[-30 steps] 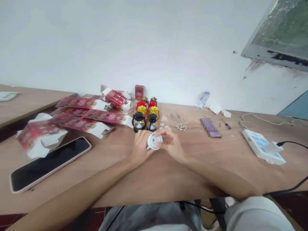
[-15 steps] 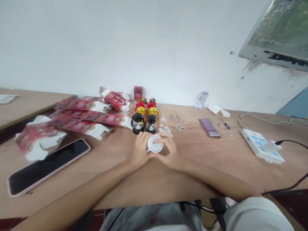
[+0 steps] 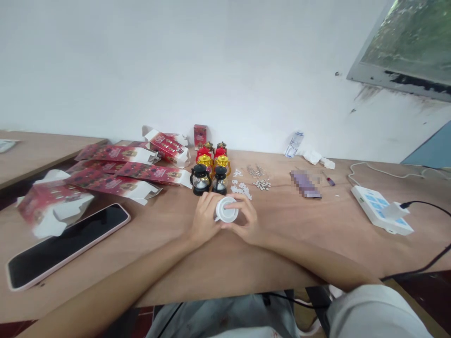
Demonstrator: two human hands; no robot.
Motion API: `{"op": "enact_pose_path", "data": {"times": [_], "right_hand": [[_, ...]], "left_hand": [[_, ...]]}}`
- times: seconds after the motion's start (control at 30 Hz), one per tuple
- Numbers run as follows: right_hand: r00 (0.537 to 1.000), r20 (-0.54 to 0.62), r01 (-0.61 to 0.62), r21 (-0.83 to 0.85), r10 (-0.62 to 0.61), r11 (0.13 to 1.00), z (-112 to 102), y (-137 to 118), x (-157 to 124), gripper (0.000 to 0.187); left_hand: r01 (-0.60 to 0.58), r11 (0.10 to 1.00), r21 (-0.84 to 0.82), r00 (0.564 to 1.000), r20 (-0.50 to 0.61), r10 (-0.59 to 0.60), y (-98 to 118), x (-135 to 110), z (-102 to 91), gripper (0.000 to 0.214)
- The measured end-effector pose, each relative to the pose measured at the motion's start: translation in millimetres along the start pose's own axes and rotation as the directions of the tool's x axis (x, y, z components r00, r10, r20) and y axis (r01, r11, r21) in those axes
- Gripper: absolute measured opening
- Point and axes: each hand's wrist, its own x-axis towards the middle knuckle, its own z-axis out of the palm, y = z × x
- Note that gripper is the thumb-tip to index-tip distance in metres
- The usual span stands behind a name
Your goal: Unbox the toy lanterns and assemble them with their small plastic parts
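Observation:
Near the front middle of the table, both hands hold a small white lantern (image 3: 228, 215), its round base turned up toward me. My left hand (image 3: 205, 219) wraps its left side. The fingers of my right hand (image 3: 245, 217) curve around the right side, with one fingertip on the base and the thumb at the near edge. Just beyond stand two black lanterns (image 3: 201, 180), side by side. Behind them are gold lanterns (image 3: 222, 164), then red lanterns (image 3: 220, 152) and bronze-topped ones. The far side of the white lantern is hidden.
Red printed cartons (image 3: 123, 172) and a phone (image 3: 68, 246) lie left. Beyond my right hand are white plastic bits (image 3: 241, 190), button cells (image 3: 262, 184) and small metal parts (image 3: 255, 171). A screwdriver (image 3: 330, 180) and power strip (image 3: 380, 209) lie right.
The view has shifted slightly. Both hands keep the same hold on the white lantern, and the things on the table look unmoved.

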Motion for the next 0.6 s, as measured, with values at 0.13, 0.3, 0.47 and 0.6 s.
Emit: {"op": "enact_pose_path", "data": {"times": [0.13, 0.3, 0.47, 0.6], "right_hand": [[0.989, -0.140, -0.043, -0.034, 0.038, 0.999, -14.3, 24.5, 12.9, 0.020], [0.895, 0.153, -0.170, -0.751, 0.420, 0.638, -37.2, 93.6, 63.9, 0.032], [0.785, 0.387, 0.032, -0.805, 0.484, 0.592, -40.4, 137.0, 100.6, 0.028], [0.708, 0.460, 0.135, -0.833, 0.536, 0.537, -32.2, 145.9, 109.4, 0.029]], "left_hand": [[-0.019, 1.000, 0.017, 0.999, 0.034, 0.018, 3.8, 3.0, -3.3, 0.021], [-0.058, 0.998, 0.025, 0.993, 0.100, 0.055, 5.8, 2.1, -4.8, 0.022], [-0.088, 0.995, 0.040, 0.988, 0.134, 0.082, 6.1, 0.7, -5.1, 0.024], [-0.082, 0.996, 0.040, 0.987, 0.144, 0.075, 5.1, 0.7, -4.3, 0.025]]}}
